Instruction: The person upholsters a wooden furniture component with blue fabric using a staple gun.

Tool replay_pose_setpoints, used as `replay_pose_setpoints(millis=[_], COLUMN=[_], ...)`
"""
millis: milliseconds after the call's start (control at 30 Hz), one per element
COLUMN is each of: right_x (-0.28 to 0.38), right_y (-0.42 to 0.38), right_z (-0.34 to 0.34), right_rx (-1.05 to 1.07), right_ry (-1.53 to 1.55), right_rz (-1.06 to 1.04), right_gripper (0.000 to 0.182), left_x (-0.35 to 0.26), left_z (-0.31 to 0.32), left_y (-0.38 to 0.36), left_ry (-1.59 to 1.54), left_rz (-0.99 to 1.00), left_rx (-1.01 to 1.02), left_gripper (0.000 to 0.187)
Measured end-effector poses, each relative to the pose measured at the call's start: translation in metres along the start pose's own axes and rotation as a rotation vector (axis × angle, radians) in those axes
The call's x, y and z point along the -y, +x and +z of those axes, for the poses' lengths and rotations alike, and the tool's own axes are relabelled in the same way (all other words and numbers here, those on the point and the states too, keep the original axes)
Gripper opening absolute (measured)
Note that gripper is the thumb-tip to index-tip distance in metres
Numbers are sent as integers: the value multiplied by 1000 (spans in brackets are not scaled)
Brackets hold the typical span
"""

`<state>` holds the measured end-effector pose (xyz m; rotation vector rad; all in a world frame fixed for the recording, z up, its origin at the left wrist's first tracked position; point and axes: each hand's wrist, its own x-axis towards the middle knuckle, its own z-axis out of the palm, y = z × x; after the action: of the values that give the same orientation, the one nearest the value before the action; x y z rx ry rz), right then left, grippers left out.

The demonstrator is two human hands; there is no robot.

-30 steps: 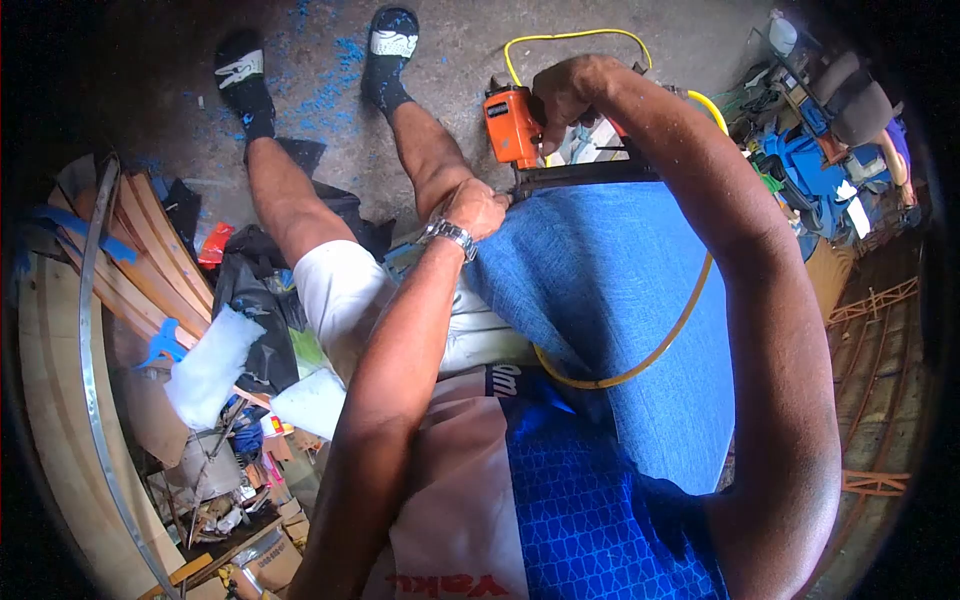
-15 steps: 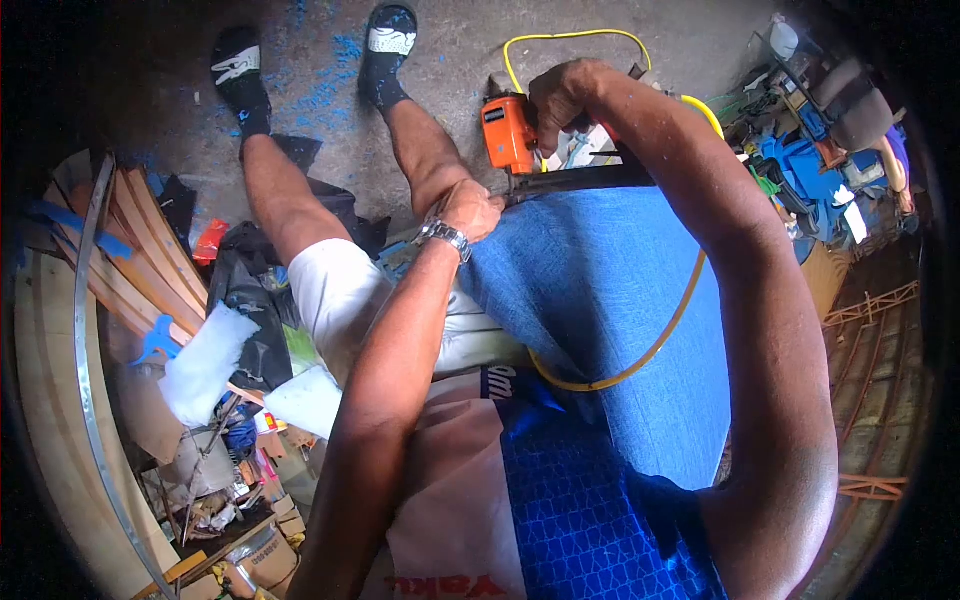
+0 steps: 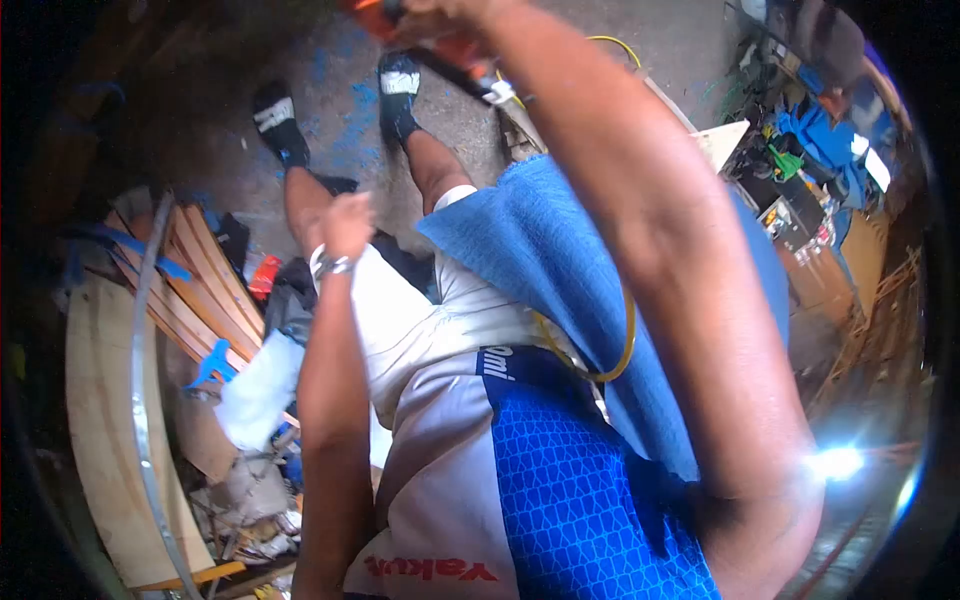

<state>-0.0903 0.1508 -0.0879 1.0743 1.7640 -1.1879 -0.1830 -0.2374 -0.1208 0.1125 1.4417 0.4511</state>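
Observation:
My right hand (image 3: 445, 18) is wrapped round an orange pneumatic tool (image 3: 372, 16) at the top edge, partly cut off and blurred. The blue fabric (image 3: 560, 245) drapes over a large piece beside my right thigh, its loose corner pointing left across my lap. My left hand (image 3: 348, 228), wearing a metal watch, is raised over my left leg, apart from the fabric. Motion smears its fingers. A yellow hose (image 3: 628, 335) loops over the fabric near my waist, and another stretch shows behind my right forearm.
Curved wooden strips (image 3: 205, 275) and a long metal strip (image 3: 145, 350) lie at the left. White padding (image 3: 262, 390) and scraps are below them. Blue scraps (image 3: 825, 140), tools and boards are piled at the right. My feet rest on the concrete floor (image 3: 200, 130).
My right hand has lifted the orange tool away from the fabric edge, up and left. My left hand has let go of the fabric and moved left. The fabric corner now hangs loose, and the view has shifted.

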Motion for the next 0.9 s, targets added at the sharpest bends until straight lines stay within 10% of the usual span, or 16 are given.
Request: replay_pose_setpoints(millis=[67,167,200,367,700,900], right_x=[31,94,110,157,130,117], right_y=[-8,-59,-80,-128,-253,-376], right_z=[8,28,33,128,285,390], right_rx=[-80,-68,-53,-114,-59,-245], right_ry=[69,416,390,714,683,1100], right_rz=[-41,60,27,-139,-17,61], right_gripper=[41,47,47,39,33,34], left_x=[-66,-92,-134,-267,-427,-350], left_z=[-60,-173,-192,-277,-58,132], left_y=[-34,-64,-84,-142,-183,-346], left_ry=[-171,548,268,429,758,560], left_rz=[-171,360,125,504,1420,1372], left_rx=[-265,-492,-557,-619,212,701], left_gripper=[31,30,30,44,39,32])
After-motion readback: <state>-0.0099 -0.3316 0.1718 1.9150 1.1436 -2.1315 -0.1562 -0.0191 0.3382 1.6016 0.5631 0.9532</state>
